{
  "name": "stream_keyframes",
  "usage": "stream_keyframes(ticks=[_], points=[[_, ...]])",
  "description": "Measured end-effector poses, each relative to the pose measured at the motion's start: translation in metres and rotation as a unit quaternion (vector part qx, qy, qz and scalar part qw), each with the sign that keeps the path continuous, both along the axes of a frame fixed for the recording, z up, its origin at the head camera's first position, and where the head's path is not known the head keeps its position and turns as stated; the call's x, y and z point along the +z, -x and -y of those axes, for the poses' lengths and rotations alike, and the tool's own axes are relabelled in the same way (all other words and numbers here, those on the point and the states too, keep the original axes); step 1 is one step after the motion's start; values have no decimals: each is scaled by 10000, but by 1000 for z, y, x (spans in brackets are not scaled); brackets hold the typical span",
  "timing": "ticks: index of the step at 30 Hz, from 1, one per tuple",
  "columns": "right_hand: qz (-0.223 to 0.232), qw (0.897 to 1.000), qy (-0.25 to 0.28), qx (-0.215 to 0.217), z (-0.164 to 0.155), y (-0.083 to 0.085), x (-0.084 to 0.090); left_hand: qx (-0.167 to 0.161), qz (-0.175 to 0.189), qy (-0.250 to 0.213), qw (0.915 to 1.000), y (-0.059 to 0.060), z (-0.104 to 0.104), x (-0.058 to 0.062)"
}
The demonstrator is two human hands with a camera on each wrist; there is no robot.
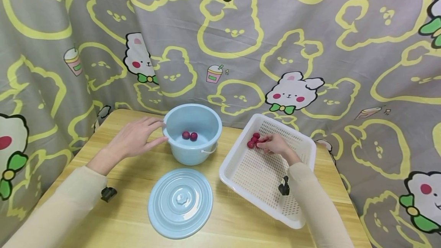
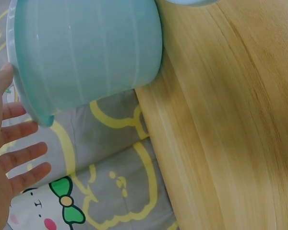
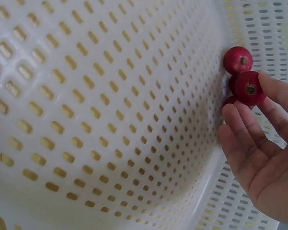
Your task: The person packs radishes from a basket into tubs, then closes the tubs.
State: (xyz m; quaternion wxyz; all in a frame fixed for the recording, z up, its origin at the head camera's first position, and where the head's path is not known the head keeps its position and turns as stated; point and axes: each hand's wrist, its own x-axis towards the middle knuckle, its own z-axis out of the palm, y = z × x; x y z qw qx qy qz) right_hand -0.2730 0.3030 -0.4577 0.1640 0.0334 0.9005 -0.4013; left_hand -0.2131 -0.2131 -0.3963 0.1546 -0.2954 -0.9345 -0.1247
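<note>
My left hand (image 1: 139, 137) is at the left rim of a light blue bucket (image 1: 190, 156), fingers spread and fairly straight. In the left wrist view its thumb is against the rim of the bucket (image 2: 91, 52). Two round red radishes (image 1: 193, 136) lie on the bucket's bottom. My right hand (image 1: 275, 144) reaches into a white perforated basket (image 1: 262, 179), near its far left corner. Between thumb and fingertips it pinches a red radish (image 3: 250, 88), seen in the right wrist view. Another radish (image 3: 238, 60) lies beside it, with more partly hidden behind the fingers.
A round light blue lid (image 1: 180, 203) with a centre knob lies on the wooden table (image 1: 134, 206) in front of the bucket. The bucket's thin white handle (image 1: 209, 151) hangs at its right front. A patterned grey curtain (image 1: 241, 22) hangs behind the table.
</note>
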Motion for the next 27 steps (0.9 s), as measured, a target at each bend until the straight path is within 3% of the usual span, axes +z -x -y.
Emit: stream_keyframes(ticks=[27], points=[[-230, 9947, 1006, 46, 24, -2, 42, 18, -65, 24, 10000, -2, -1, 1]])
